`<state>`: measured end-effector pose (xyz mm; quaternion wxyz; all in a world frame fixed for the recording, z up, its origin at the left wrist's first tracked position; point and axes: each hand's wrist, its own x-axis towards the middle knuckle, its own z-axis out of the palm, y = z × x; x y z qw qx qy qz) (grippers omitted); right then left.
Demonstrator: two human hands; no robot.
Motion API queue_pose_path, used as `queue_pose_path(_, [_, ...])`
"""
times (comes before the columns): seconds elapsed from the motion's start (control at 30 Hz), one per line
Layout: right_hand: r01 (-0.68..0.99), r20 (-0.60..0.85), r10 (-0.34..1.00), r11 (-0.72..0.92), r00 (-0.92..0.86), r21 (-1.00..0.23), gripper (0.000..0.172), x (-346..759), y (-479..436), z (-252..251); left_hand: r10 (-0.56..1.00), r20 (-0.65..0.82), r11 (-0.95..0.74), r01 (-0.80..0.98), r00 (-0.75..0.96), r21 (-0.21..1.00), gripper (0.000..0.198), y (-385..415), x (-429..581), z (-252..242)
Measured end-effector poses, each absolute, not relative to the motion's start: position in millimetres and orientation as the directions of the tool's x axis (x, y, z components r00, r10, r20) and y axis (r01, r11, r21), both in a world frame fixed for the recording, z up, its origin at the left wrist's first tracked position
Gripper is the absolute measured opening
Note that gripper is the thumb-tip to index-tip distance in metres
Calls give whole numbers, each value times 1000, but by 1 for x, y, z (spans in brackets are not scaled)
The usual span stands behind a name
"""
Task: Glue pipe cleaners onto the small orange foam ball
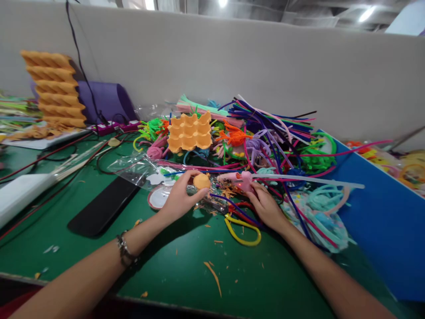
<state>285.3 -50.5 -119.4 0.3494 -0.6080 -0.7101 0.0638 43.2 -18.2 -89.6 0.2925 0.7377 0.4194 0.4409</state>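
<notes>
Head view: left hand [181, 195] pinches a small round orange fuzzy ball [202, 181] at its fingertips; right hand [265, 204] grips a pink glue gun [239, 179], nozzle beside the ball. Beyond both hands lies a tangled heap of coloured pipe cleaners [275, 137].

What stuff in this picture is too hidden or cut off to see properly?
All in the head view:
- Right hand: its fingers curl around the pink glue gun, so its grip on it is partly hidden.
- Orange ball: the left hand covers its near side.
- Pipe cleaner pile: strands overlap, so what lies underneath is hidden.
- Orange tray stack: its base is blurred among scraps.
- Yellow things at far right: cut off by the edge.
</notes>
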Motion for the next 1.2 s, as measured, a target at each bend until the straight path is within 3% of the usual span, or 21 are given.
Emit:
queue_pose_path(0.27, [843,437,899,255,-26,-474,33,283,-56,-109,874,403,-480,352,273,803,30,-18,44,-91])
queue_pose_path(0.73, [908,418,906,233,-72,-348,33,285,-69,-97,898,362,-433,346,252,832,33,-17,45,-91])
queue_pose_path(0.83, [941,406,914,122,18,-317,36,285,-72,-85,900,361,-429,339,246,837,32,-17,44,-90])
queue_pose_path(0.97, [970,276,950,-82,145,-230,36,287,-80,-66,905,362,-421,337,225,842,31,-17,44,-90])
queue_pose_path(1.07, [986,229,973,12,27,-164,41,281,-87,-63,914,347,-402,340,212,850,32,-16,44,-91])
queue_pose_path(1.2, [936,325,918,299,-229,-185,24,260,-94,-75,915,338,-397,335,220,855,32,-16,44,-93])
